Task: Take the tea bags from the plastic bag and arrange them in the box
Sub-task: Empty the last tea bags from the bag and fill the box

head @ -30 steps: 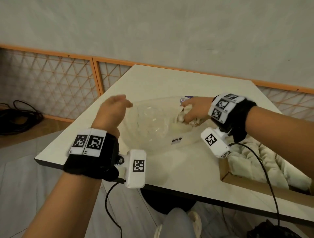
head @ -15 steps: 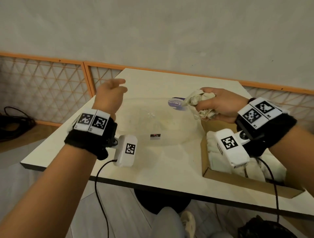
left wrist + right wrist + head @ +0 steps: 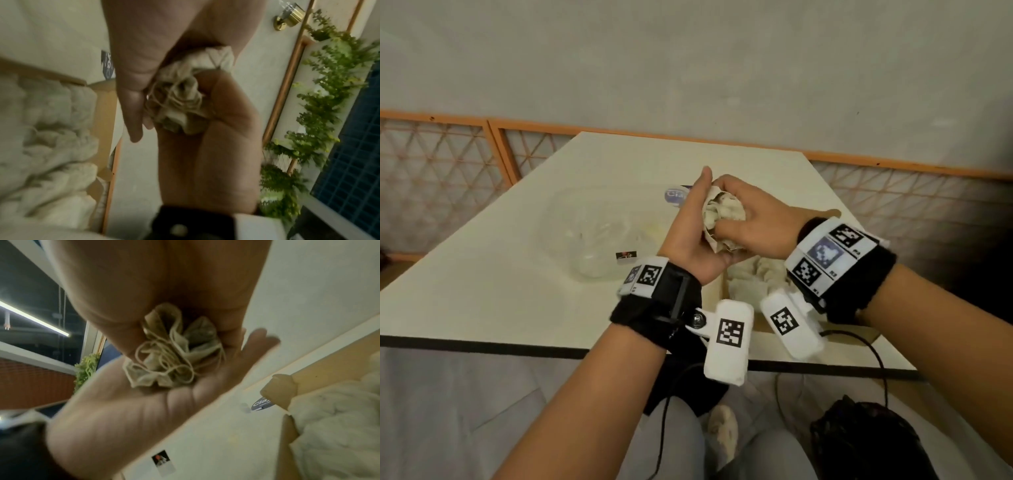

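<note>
Head: right hand (image 3: 750, 226) grips tea bags (image 3: 724, 216) | right wrist: left hand (image 3: 144, 402) flat beneath

The head camera looks down over the cream rectangular table (image 3: 524, 274). Both wrist cameras, close above it, share the crumpled beige tea-bag bundle (image 3: 180, 97).

White table (image 3: 482, 274); orange lattice fence (image 3: 431, 164).

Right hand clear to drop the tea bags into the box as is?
Probably yes. The right hand grips the tea bags just above the open box; only the open left hand sits alongside.
</note>
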